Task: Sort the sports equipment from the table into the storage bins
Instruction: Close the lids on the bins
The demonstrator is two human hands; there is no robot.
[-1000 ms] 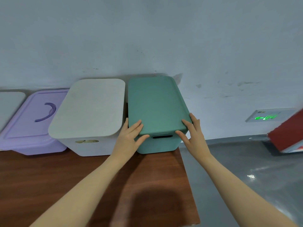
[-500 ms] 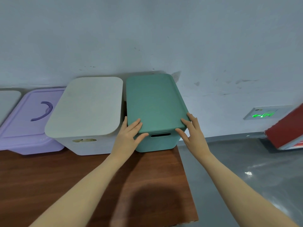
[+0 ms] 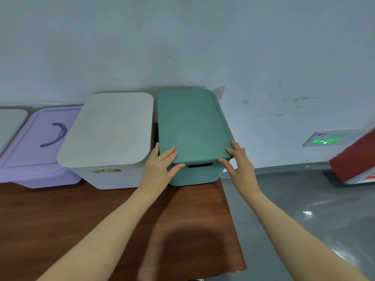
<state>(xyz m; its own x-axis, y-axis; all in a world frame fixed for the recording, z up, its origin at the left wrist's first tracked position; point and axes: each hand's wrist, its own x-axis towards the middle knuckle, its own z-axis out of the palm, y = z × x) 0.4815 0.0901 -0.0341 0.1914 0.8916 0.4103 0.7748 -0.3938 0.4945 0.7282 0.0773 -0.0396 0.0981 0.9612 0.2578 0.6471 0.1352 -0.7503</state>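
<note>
A teal storage bin with a flat teal lid stands at the table's far right corner, against the wall. My left hand holds the lid's front left corner, fingers on top and thumb under the rim. My right hand pinches the front right corner the same way. The lid lies shut on the bin. No sports equipment is in sight.
A white lidded bin touches the teal one on its left, then a purple bin with a handle and a grey lid at the frame edge. The brown table ends just right of the teal bin; grey floor and a red object lie beyond.
Both hands have stayed on the teal lid's front corners. The lid has not visibly lifted; only my view has shifted slightly.
</note>
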